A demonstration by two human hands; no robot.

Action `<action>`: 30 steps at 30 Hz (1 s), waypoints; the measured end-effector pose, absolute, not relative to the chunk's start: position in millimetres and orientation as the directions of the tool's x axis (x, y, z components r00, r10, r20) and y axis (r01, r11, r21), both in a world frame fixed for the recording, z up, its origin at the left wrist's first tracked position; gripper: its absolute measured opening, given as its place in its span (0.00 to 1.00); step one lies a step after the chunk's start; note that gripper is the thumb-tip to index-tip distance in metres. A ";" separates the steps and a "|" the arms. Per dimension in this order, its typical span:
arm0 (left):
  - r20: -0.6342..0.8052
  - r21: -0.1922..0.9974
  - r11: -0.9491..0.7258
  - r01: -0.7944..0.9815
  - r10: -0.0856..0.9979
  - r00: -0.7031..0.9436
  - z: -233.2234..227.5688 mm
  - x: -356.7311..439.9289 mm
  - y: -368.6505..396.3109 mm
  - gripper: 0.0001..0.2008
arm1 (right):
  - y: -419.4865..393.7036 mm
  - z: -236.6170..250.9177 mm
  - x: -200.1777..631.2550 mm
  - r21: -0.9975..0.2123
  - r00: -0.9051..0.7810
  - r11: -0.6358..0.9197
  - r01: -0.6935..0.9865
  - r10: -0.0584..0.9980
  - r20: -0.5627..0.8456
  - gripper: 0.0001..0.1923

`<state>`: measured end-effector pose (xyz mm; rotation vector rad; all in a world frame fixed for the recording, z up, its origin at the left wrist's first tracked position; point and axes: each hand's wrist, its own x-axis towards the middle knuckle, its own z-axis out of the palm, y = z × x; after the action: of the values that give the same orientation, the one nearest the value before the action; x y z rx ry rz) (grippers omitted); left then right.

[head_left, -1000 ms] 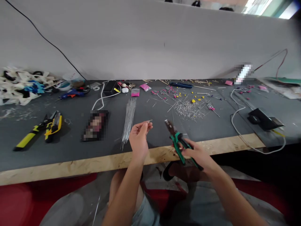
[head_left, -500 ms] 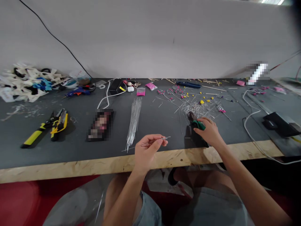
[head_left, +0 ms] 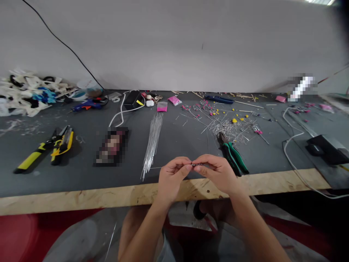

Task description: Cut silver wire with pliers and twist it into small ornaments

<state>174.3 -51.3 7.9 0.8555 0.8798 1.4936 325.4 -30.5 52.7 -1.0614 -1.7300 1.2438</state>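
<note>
A short twisted length of thin metal wire (head_left: 195, 165) runs between my fingertips, above the table's front edge. My left hand (head_left: 173, 175) pinches one end between thumb and fingers, while my right hand (head_left: 220, 174) pinches the other end; most of the wire is hidden by the fingers. Just beyond my right hand, green-and-black pliers (head_left: 233, 154) lie on the table, jaws pointing at a heap of cut wire pieces (head_left: 229, 125). A bundle of long straight silver wires (head_left: 152, 145) lies to the left of my left hand.
Yellow-handled cutting tools (head_left: 49, 149) and a blurred dark rectangle (head_left: 111, 147) lie on the left. Pink packets (head_left: 162, 106), wire hoops with pink bits (head_left: 196, 107) and a blue-handled tool (head_left: 219, 99) sit behind. A white cable (head_left: 287, 142) crosses the right side; a wooden edge (head_left: 81, 196) fronts the table.
My right hand has let go of the pliers, leaving them on the table, and moved left to pinch the wire beside my left hand. The view has shifted slightly.
</note>
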 end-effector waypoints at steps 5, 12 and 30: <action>0.001 0.894 -0.041 -0.446 0.996 -0.088 8.7 174.9 -48.6 0.05 | -32.4 48.5 321.3 -0.988 -0.320 0.105 0.115 0.945 0.063 0.09; -0.002 0.860 -0.035 -0.509 0.997 -0.071 12.5 175.9 -46.6 0.02 | -32.7 46.3 319.5 -1.000 -0.335 0.018 0.015 0.942 0.012 0.09; -0.008 0.875 -0.004 -0.484 1.000 -0.024 20.1 177.4 -43.6 0.04 | -31.7 47.8 327.1 -0.964 -0.325 -0.145 -0.224 0.943 -0.066 0.07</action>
<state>177.4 -43.6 20.1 0.8160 0.8475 1.4234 327.1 -31.7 47.8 -0.9289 -1.1905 1.6298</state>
